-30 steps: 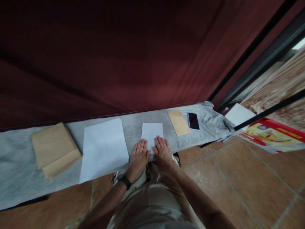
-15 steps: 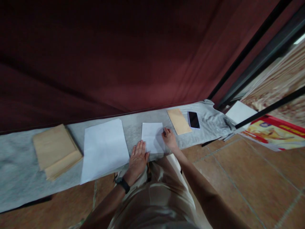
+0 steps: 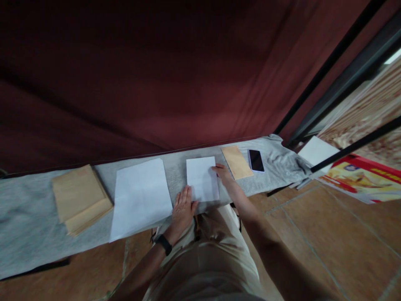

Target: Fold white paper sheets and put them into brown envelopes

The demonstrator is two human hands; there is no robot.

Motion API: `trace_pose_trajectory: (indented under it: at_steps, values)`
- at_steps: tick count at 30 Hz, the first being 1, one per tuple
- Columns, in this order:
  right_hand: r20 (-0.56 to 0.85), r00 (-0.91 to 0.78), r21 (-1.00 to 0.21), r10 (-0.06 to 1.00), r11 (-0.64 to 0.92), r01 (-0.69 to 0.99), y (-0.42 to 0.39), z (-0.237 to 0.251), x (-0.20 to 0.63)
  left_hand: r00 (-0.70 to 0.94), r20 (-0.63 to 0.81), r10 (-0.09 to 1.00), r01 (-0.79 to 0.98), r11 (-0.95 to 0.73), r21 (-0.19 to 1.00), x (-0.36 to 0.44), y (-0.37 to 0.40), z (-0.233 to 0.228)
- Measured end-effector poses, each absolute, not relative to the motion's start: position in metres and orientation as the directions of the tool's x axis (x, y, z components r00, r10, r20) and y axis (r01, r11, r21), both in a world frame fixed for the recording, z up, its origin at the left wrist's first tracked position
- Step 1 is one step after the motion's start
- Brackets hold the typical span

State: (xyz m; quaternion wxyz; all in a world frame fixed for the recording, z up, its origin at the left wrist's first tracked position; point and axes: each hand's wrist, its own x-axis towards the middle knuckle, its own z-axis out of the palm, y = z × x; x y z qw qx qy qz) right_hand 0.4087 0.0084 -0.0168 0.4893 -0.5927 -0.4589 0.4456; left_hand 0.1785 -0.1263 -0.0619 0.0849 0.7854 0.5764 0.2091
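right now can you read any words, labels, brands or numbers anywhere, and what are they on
No text can be read.
Red and yellow poster: bears yellow lettering, too blurred to read.
Folded white sheet under both hands, larger white sheet, brown envelope, brown envelope stack: no print shows.
Phone: screen dark.

Dim room hung with dark red fabric

A maroon curtain [image 3: 140, 75] fills the back above a grey cloth-covered surface [image 3: 25, 234]; terracotta floor tiles [image 3: 328, 234] spread right, where black metal bars [image 3: 344, 50] cross a brighter opening.
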Motion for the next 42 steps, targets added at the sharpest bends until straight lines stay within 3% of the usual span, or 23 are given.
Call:
trace_pose_trajectory:
  at_steps: [3, 5, 7, 9, 12, 16, 20, 25, 29, 37, 42]
  values:
    - [-0.095, 0.145, -0.994, 0.985, -0.103, 0.048, 0.008, 0.007, 0.409, 0.021, 0.136, 0.991, 0.761, -0.104, 0.640, 0.173, -0.103, -0.052]
    - [-0.088, 0.105, -0.996, 0.991, -0.089, 0.002, 0.008, 0.025, 0.407, -0.112, 0.062, 0.992, 0.596, 0.017, 0.803, 0.169, -0.080, -0.035]
    - [-0.067, 0.044, -0.994, 0.997, -0.062, -0.091, 0.009, 0.044, 0.403, -0.105, 0.051, 0.993, 0.351, -0.011, 0.936, 0.165, -0.056, -0.009]
    - [-0.018, -0.009, -0.979, 1.000, -0.019, -0.201, 0.009, 0.061, 0.397, -0.044, 0.078, 0.996, 0.098, -0.073, 0.992, 0.163, -0.034, 0.021]
    - [0.096, -0.023, -0.961, 0.995, 0.086, -0.262, 0.010, 0.084, 0.392, -0.037, 0.123, 0.992, -0.009, -0.123, 0.992, 0.160, -0.011, 0.062]
    - [0.250, -0.005, -0.953, 0.968, 0.245, -0.180, 0.006, 0.099, 0.396, -0.086, 0.332, 0.939, 0.272, -0.299, 0.915, 0.154, -0.007, 0.088]
    - [0.342, -0.016, -0.940, 0.940, 0.342, -0.024, -0.014, 0.071, 0.404, 0.101, 0.529, 0.843, 0.418, -0.518, 0.746, 0.146, -0.031, 0.063]
    - [0.357, -0.071, -0.890, 0.932, 0.362, 0.276, -0.056, -0.017, 0.406, 0.282, 0.390, 0.877, 0.566, -0.480, 0.670, 0.140, -0.066, -0.012]
    - [0.356, -0.245, -0.745, 0.902, 0.432, 0.509, -0.085, -0.065, 0.408, 0.410, 0.302, 0.860, 0.625, -0.506, 0.595, 0.137, -0.085, -0.049]
    - [0.312, -0.461, -0.521, 0.831, 0.555, 0.649, -0.099, -0.064, 0.413, 0.518, 0.256, 0.816, 0.609, -0.562, 0.559, 0.122, -0.095, -0.053]
    - [0.305, -0.522, -0.480, 0.797, 0.601, 0.639, -0.107, -0.061, 0.412, 0.396, 0.286, 0.873, 0.641, -0.486, 0.594, 0.128, -0.085, -0.042]
